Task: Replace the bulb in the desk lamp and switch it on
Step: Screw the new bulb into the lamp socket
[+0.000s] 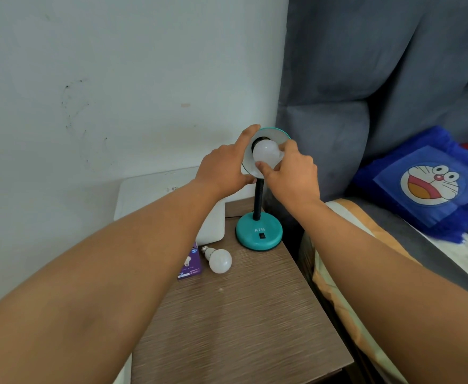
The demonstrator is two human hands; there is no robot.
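Note:
A teal desk lamp stands at the back of the wooden bedside table (255,314), on a round base (259,234) with a black switch and a black flexible neck. Its shade (275,135) tilts toward me. My left hand (224,167) grips the left rim of the shade, index finger over the top edge. My right hand (291,173) has thumb and fingers around a white bulb (266,153) that sits at the black socket inside the shade. A second white bulb (218,260) lies on its side on the table, screw base pointing back left.
A purple bulb box (190,266) lies flat beside the loose bulb, partly under my left forearm. A white rounded box (149,192) stands behind it against the wall. A bed with a blue cartoon pillow (426,184) and grey headboard lies on the right.

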